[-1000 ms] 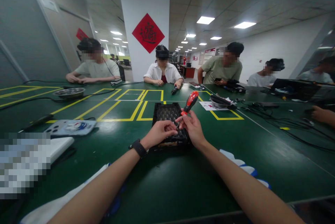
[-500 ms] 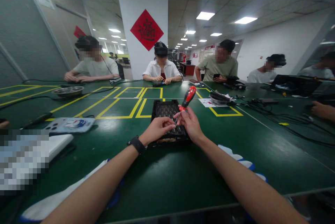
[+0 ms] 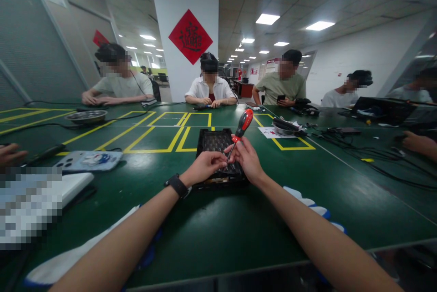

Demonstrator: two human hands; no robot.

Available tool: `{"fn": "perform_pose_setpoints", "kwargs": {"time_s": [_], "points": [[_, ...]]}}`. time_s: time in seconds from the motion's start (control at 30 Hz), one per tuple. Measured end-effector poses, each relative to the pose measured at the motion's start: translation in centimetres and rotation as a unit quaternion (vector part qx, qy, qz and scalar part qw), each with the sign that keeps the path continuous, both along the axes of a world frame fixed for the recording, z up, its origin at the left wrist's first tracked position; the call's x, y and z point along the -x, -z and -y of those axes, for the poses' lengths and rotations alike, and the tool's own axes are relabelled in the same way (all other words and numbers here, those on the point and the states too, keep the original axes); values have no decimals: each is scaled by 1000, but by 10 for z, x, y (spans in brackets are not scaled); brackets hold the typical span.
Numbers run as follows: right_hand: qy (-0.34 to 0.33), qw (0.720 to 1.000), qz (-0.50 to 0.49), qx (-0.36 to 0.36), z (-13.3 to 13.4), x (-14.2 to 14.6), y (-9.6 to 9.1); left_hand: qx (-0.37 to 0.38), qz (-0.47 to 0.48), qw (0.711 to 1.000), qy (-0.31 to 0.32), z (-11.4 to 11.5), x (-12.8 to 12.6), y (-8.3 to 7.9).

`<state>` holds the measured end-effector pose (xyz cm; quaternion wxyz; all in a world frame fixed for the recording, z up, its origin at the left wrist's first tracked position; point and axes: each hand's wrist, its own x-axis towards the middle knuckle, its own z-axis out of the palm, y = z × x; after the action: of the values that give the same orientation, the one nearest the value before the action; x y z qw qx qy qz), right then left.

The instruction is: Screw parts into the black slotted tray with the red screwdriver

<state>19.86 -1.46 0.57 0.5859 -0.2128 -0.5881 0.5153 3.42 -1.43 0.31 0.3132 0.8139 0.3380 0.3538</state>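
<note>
My right hand [image 3: 248, 158] is closed around a screwdriver [image 3: 245, 123], its red-and-black handle leaning up and to the right. The thin metal shaft slants down toward the fingertips of my left hand [image 3: 206, 167]. Those fingers are pinched together at the tip, and whatever they hold is too small to make out. Under both hands lies a black rectangular case [image 3: 218, 139] with a patterned, dark inside. Its near edge shows below my wrists, while my hands cover much of its middle.
White-and-blue gloves [image 3: 82, 255] lie beneath my forearms on the green table [image 3: 259, 237]. A phone [image 3: 90, 160] and metal bowl [image 3: 87, 117] are at left, another bowl [image 3: 287, 127] and black cables [image 3: 375, 164] at right. Several people sit around; a co-worker's hand [image 3: 12, 153] shows at left.
The view has shifted slightly. My hands and the screwdriver keep nearly the same pose over the case. At the left edge, a co-worker's hand has come further into view.
</note>
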Motion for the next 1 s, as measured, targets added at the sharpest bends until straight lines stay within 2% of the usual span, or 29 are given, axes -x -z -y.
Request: {"fn": "perform_pose_setpoints", "kwargs": {"time_s": [0.3, 0.63, 0.77, 1.0], "points": [[8, 1000, 9, -1, -2, 1, 1, 1, 35, 999, -22, 1, -3, 1], [10, 1000, -8, 20, 0, 2, 1, -68, 12, 997, -31, 1, 1, 0], [21, 1000, -3, 11, 1, 2, 0, -52, 13, 998, -29, 1, 0, 0], [-8, 1000, -5, 28, 1, 1, 0, -26, 13, 999, -26, 3, 0, 0]]}}
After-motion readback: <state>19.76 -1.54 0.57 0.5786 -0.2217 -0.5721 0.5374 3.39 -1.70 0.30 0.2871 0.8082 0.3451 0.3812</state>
